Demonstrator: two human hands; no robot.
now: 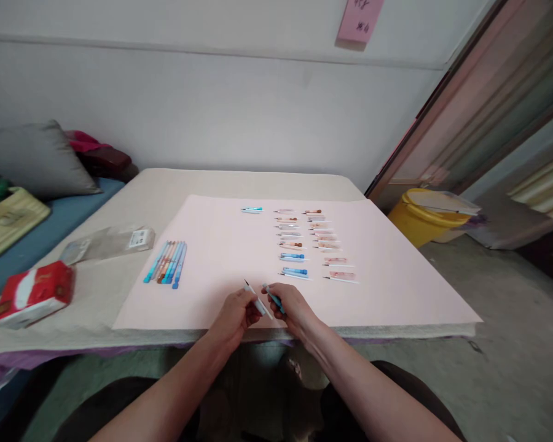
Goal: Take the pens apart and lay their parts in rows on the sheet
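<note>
In front of me, at the near edge of the pink sheet (230,245), my left hand (234,315) is closed on a slim white pen refill (259,303) with a dark tip, slanting up to the left. A pale piece lies along it in the same fingers; I cannot tell what it is. Close beside it my right hand (295,305) is closed around a teal-blue pen barrel (274,299), partly hidden by the fingers. The two hands are slightly apart. Just beyond them, blue pen pieces (295,271) lie with a white refill alongside.
Several blue and brown pens (166,263) lie in a row at the left. Pen parts with refills stand in columns (323,236) at the right; a teal set (252,210) lies farther back. A clear bag (110,242), red tissue pack (34,294) and yellow bucket (415,218) flank the sheet.
</note>
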